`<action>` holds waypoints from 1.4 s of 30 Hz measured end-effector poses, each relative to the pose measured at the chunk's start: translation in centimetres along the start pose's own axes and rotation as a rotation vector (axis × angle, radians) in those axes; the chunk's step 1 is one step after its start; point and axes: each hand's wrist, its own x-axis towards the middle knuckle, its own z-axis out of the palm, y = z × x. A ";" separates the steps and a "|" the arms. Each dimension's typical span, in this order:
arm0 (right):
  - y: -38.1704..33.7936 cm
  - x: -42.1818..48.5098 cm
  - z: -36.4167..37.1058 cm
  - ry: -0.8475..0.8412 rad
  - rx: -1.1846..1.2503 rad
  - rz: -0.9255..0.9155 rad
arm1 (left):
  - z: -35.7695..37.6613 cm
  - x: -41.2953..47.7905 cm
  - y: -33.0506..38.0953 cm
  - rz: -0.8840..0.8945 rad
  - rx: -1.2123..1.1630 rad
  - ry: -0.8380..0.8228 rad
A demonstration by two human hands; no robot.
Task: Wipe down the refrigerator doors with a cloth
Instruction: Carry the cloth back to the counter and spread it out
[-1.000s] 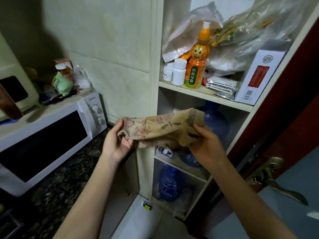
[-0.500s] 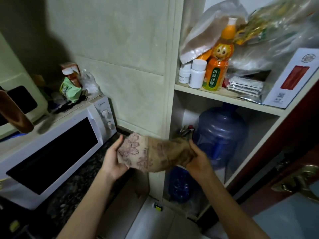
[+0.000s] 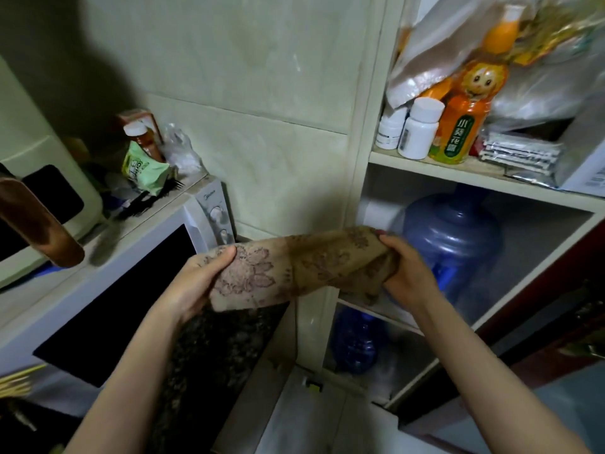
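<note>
A beige cloth (image 3: 294, 267) with a purple flower print hangs stretched between both hands at mid-frame. My left hand (image 3: 199, 283) grips its left end, thumb on top. The right end is bunched inside my right hand (image 3: 402, 273), whose fingers curl round it. No refrigerator door shows in this view.
A white microwave (image 3: 108, 276) stands on a dark speckled counter (image 3: 216, 348) at the left, with packets and a bottle on top. At the right, open shelves (image 3: 458, 173) hold bottles, bags, a box and blue water jugs (image 3: 455, 237). A red-brown door (image 3: 556, 290) is at far right.
The cloth has been drawn out wider between the hands. The view has shifted, so the shelves and microwave sit further right and lower than before.
</note>
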 end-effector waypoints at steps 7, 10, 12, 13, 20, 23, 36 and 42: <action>-1.0 1.0 0.6 0.131 -0.231 -0.152 | -1.5 2.0 2.1 0.149 0.075 0.042; -1.7 0.9 0.9 0.119 -0.219 -0.179 | -1.6 2.4 2.7 0.143 0.016 0.030; -2.0 0.8 1.3 0.132 -0.283 -0.214 | -1.4 2.5 3.0 0.157 0.027 0.036; -2.2 0.8 1.4 0.148 -0.314 -0.253 | -1.2 2.7 3.1 0.174 0.028 0.047; -3.5 -0.2 1.7 0.306 -0.516 -0.543 | -0.3 3.2 3.8 0.295 0.089 0.219; -4.1 -0.9 1.8 0.353 -0.531 -0.609 | 0.4 3.3 4.2 0.279 0.119 0.295; -7.8 -2.2 0.8 0.409 -0.326 -0.455 | 0.9 1.6 6.6 0.026 0.036 0.046; -8.4 -3.1 0.2 0.554 -0.553 -0.675 | 2.2 0.0 8.0 0.198 0.090 0.189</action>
